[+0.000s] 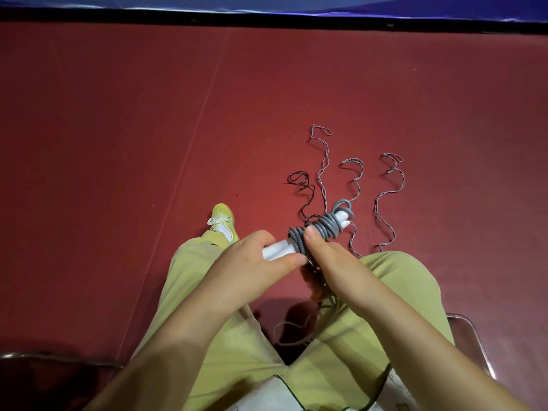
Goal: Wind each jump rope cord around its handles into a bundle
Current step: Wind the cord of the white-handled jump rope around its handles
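Two white jump rope handles (277, 250) lie side by side in my grasp, pointing up and to the right. Grey cord (321, 226) is wound in several turns around their far half. My left hand (252, 259) grips the bare near ends of the handles. My right hand (329, 259) presses its thumb on the wound turns and holds the loose grey cord, which drops in a loop (296, 333) between my knees.
Several thin wavy cords (388, 197) lie stretched out on the red floor (118, 129) in front of my knees, one of them dark (305, 191). My yellow shoe (224, 221) rests at the left. A dark ledge runs along the far wall.
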